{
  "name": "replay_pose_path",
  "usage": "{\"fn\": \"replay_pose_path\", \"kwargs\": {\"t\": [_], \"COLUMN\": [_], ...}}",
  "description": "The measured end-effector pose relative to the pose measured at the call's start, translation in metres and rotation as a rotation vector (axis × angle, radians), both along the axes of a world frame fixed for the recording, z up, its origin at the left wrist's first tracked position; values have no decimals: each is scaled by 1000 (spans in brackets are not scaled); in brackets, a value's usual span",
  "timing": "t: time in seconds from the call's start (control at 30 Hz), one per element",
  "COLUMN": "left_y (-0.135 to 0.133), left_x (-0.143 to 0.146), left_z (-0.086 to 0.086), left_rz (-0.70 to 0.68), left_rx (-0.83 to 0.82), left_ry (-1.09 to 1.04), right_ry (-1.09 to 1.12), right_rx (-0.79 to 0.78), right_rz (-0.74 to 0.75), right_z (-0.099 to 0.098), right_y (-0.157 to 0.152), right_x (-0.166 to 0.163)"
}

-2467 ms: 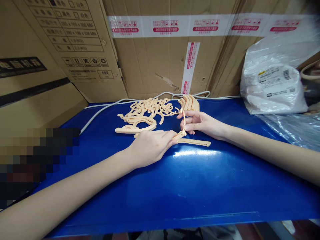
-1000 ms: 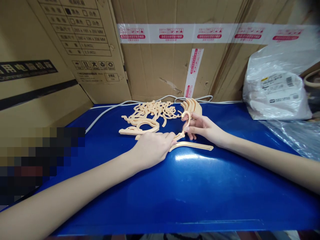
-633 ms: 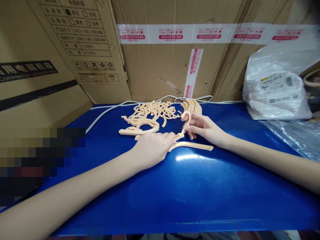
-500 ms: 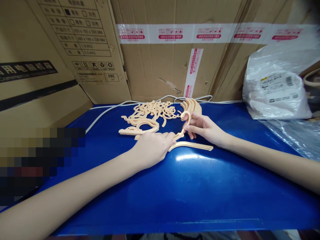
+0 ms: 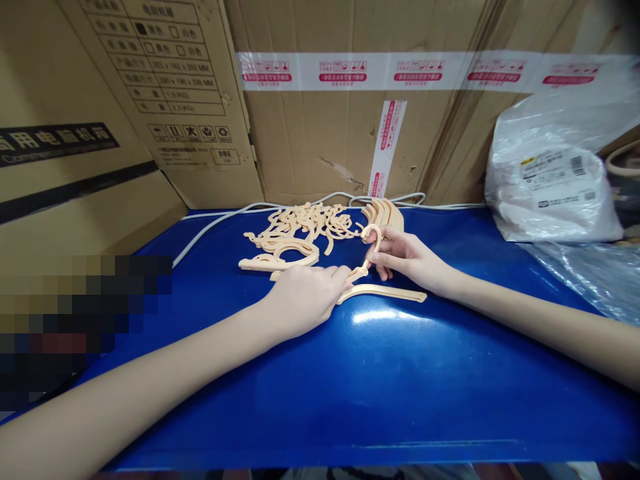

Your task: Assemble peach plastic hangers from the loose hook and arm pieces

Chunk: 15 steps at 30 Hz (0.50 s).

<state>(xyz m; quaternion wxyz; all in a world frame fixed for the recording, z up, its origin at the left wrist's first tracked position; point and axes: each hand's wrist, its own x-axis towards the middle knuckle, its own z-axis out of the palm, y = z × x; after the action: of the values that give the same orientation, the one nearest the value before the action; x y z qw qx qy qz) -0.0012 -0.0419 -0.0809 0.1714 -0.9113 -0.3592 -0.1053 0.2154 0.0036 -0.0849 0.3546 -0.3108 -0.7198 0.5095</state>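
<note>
A peach plastic hanger (image 5: 385, 292) lies on the blue table (image 5: 380, 373). My left hand (image 5: 303, 297) is closed over its middle, pressing it down. My right hand (image 5: 407, 257) pinches the hanger's hook (image 5: 373, 235), which stands up from the hanger's neck. Just behind my hands lies a loose pile of hooks (image 5: 305, 223) and a neat stack of hanger arms (image 5: 386, 212), all the same peach colour. Two more hanger pieces (image 5: 277, 257) rest left of my left hand.
Cardboard boxes (image 5: 345, 100) wall in the back and left side. A white cable (image 5: 215, 223) runs along the table's far edge. A white plastic bag (image 5: 550, 180) with labels sits at the back right, with clear plastic film (image 5: 595, 270) in front of it.
The hook has been turned upright on the hanger since the oldest frame. In the last second both hands have stayed nearly still; only the view has shifted slightly.
</note>
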Motion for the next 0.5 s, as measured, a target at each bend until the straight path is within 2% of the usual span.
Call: {"fn": "replay_pose_path", "kwargs": {"t": [0.5], "left_y": [1], "left_x": [0], "left_z": [0], "left_rz": [-9], "left_rx": [11], "left_ry": [3], "right_ry": [-20], "right_rx": [-10], "right_rz": [-12], "right_z": [2], "right_y": [-3], "right_x": [-2]}}
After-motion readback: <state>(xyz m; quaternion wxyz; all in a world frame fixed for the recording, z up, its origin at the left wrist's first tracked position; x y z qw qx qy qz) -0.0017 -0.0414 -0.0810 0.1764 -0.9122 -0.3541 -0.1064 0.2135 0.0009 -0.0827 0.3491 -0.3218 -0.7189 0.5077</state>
